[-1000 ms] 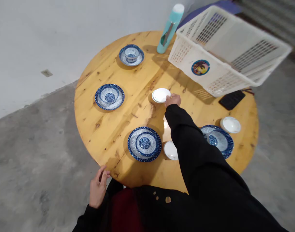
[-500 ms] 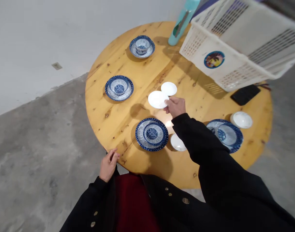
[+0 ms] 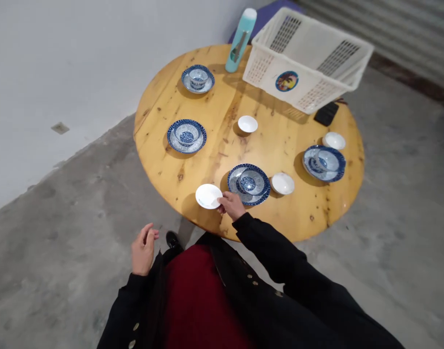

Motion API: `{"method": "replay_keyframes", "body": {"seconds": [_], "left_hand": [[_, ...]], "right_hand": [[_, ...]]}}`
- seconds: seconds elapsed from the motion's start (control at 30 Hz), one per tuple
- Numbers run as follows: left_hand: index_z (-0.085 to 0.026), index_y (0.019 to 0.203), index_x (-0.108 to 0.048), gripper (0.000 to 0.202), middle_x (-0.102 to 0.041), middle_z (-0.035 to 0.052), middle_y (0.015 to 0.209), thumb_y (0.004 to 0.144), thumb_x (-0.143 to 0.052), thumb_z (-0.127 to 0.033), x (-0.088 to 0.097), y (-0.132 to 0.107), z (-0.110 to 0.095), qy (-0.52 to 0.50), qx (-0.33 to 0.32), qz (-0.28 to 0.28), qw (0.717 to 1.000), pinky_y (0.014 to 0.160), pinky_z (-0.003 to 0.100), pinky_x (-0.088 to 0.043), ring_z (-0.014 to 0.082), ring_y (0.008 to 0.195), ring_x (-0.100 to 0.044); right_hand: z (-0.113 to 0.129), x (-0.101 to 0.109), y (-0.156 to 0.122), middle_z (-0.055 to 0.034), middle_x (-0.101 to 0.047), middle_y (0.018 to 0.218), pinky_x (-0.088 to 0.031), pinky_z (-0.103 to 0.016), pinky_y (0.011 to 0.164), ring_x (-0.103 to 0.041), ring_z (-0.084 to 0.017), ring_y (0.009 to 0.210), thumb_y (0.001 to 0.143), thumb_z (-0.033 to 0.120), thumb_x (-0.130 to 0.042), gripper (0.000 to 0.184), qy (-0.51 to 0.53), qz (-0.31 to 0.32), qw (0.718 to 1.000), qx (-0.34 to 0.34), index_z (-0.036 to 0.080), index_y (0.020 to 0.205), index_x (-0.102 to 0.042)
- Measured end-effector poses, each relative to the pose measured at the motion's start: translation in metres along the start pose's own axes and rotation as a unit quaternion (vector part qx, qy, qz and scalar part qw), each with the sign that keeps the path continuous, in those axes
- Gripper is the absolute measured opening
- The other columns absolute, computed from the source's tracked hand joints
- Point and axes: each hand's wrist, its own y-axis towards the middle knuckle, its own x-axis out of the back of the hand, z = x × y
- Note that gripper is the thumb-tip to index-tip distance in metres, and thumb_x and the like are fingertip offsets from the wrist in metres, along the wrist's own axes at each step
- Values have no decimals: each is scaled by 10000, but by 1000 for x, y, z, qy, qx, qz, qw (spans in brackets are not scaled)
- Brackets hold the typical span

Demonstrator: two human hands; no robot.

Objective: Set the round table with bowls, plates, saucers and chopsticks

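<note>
My right hand (image 3: 232, 205) pinches the rim of a small white bowl (image 3: 206, 196) above the table's near edge. Just beyond that hand, a blue-patterned bowl (image 3: 251, 182) sits on a blue-rimmed plate (image 3: 232, 177), with another white bowl (image 3: 283, 183) to its right. Off the table at the lower left, my left hand (image 3: 143, 249) hangs over the floor, holding nothing, its fingers loosely bent and apart. A third white bowl (image 3: 247, 124) stands alone around the middle of the round wooden table (image 3: 214, 160).
More plates with bowls stand at the left (image 3: 171, 140), far left (image 3: 185, 82) and right (image 3: 309, 172); a white bowl (image 3: 334, 140) is behind the right one. At the back are a turquoise bottle (image 3: 240, 41), a white plastic basket (image 3: 265, 72) and a black phone (image 3: 326, 114).
My right hand has drawn the white bowl toward me, away from the other white bowl mid-table. My left hand has moved off the table edge. The camera view has shifted.
</note>
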Motion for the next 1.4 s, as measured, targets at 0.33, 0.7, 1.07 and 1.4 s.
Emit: {"method": "replay_keyframes", "body": {"seconds": [0.33, 0.7, 1.07, 1.4], "left_hand": [[-126, 1156, -661, 547, -749, 110, 922, 852, -531, -562, 54, 50, 20, 0, -32, 65, 997, 814, 358, -568, 209, 811, -723], [-141, 1202, -651, 555, -737, 101, 958, 864, -539, -567, 75, 152, 2, -1, -23, 96, 995, 854, 360, -571, 207, 867, -720], [-117, 1147, -654, 515, -736, 108, 911, 863, -538, -532, 35, 315, -104, 97, -88, 258, 957, 814, 352, -563, 199, 802, -716], [-79, 1140, -637, 532, -731, 124, 896, 822, -627, -506, -57, 425, -172, 61, -68, 344, 934, 688, 271, -545, 137, 706, -679]], "right_hand": [[-14, -77, 4, -8, -640, 509, -398, -176, 380, -576, -121, 395, 688, 157, -513, 88, 117, -157, 980, -42, 163, 746, -579], [6, -89, 97, -7, -619, 481, -410, -210, 370, -592, -161, 403, 655, 257, -543, 118, 194, -296, 935, 4, 176, 733, -579], [18, -130, 127, 10, -600, 512, -450, -263, 382, -608, -197, 439, 672, 434, -597, 334, 225, -407, 884, -44, 171, 879, -612], [32, -138, 129, 8, -594, 476, -467, -263, 407, -590, -196, 428, 700, 374, -557, 364, 180, -442, 875, -87, 132, 947, -671]]}}
